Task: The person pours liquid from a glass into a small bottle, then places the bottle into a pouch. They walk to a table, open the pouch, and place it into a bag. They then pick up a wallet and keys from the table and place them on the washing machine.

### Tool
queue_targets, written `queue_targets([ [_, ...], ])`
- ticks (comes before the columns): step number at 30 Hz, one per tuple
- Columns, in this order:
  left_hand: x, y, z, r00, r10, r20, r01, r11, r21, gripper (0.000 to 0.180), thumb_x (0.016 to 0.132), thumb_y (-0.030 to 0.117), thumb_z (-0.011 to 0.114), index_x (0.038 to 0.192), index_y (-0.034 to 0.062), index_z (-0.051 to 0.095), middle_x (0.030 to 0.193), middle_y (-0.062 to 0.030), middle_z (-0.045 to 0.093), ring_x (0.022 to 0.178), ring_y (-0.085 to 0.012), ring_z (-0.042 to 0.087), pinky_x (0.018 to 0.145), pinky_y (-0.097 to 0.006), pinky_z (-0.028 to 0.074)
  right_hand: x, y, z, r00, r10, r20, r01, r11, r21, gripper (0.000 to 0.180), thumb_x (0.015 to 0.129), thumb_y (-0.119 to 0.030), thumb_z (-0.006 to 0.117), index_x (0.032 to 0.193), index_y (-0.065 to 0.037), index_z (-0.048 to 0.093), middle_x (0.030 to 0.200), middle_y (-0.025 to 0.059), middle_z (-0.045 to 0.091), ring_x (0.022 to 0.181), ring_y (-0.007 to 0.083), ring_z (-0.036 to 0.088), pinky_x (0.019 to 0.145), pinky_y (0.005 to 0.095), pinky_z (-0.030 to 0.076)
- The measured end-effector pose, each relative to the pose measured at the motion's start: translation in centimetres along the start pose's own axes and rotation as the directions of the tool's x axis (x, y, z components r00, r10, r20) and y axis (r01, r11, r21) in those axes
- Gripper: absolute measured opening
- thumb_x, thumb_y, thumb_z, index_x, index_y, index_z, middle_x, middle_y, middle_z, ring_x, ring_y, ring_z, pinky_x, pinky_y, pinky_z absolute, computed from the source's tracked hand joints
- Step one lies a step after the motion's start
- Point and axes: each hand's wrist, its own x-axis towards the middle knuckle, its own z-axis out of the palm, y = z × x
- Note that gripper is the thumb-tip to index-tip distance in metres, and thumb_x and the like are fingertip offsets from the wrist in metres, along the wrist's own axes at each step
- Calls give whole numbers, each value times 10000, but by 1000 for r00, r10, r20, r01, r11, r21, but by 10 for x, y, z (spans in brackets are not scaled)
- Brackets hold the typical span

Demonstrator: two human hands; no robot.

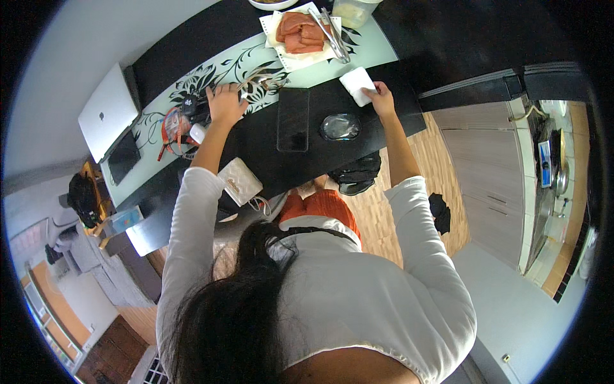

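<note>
My right hand pinches the near right edge of a folded white napkin above the dark table edge. On the left, my left hand rests with its fingers spread, holding nothing I can see. It lies beside a bundle of pale cables and next to a black object; its palm hides part of what lies below. Between my hands lies a flat black phone. A shiny, dark oval item sits just below the napkin; its kind is unclear.
At the table's far side, reddish meat slices lie on white paper with metal tongs, near a clear container. A silver laptop, reddish strap-like items and a cream quilted pouch are leftward. A black bag is below.
</note>
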Motion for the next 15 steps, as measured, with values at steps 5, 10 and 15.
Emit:
queue_targets([
  [5,-62,12,3,944,-119,-308,98,992,-82,566,760,328,646,1246,62,528,1283,-146,502,1325,-319,330,1044,-616,241,-22,-22,0,996,84,41,-94,876,472,260,823,-139,691,1034,-8,612,943,37,639,849,108,566,761,249,447],
  [10,-116,67,-28,946,-301,121,194,226,-954,468,853,200,612,1290,76,498,1331,-105,488,1288,-221,394,1045,-449,324,-73,-89,9,999,-41,2,31,810,586,234,861,-127,663,1054,-12,596,937,11,617,847,87,545,747,238,436],
  [15,-164,150,-44,881,-169,443,178,-747,-640,455,879,208,593,1291,68,458,1184,-49,578,1053,-176,569,921,-317,439,-169,-129,56,871,-252,422,83,922,378,181,865,-141,666,991,-33,596,893,1,616,812,81,542,730,242,441],
])
